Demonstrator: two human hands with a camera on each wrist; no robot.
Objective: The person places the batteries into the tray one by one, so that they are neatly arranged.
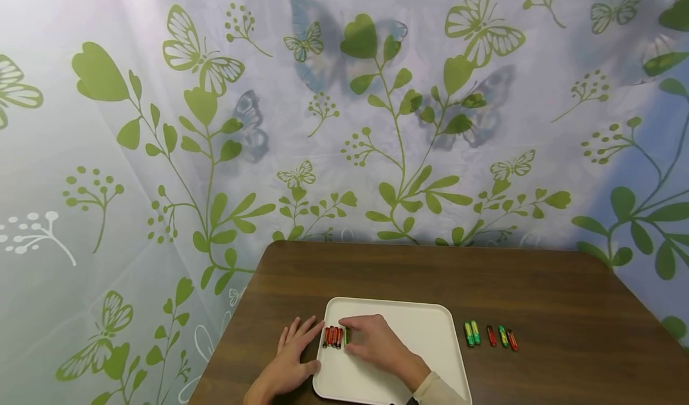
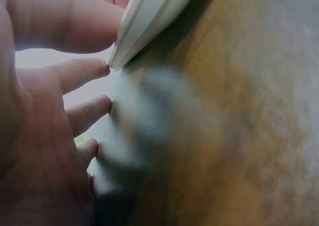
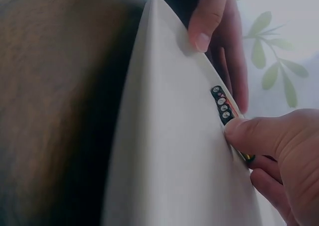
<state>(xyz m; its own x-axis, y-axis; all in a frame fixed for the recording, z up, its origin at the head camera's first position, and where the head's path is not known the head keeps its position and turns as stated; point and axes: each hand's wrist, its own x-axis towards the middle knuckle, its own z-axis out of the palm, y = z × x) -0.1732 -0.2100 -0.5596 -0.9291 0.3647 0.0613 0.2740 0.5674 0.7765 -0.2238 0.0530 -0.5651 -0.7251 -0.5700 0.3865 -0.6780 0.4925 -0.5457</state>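
Pinching the green battery by its ends, the right hand holds it just right of the red batteries on the tray — long axes roughly parallel, running near-to-far — while the left hand, fingers spread, touches the left rim.

Right hand at green battery beside red batteries on white tray, left hand alongside.

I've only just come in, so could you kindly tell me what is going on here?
A person's right hand holds a green battery beside four red batteries in the tray. The left hand touches the tray's left edge. Five more batteries, green and red, lie on the table to the tray's right.
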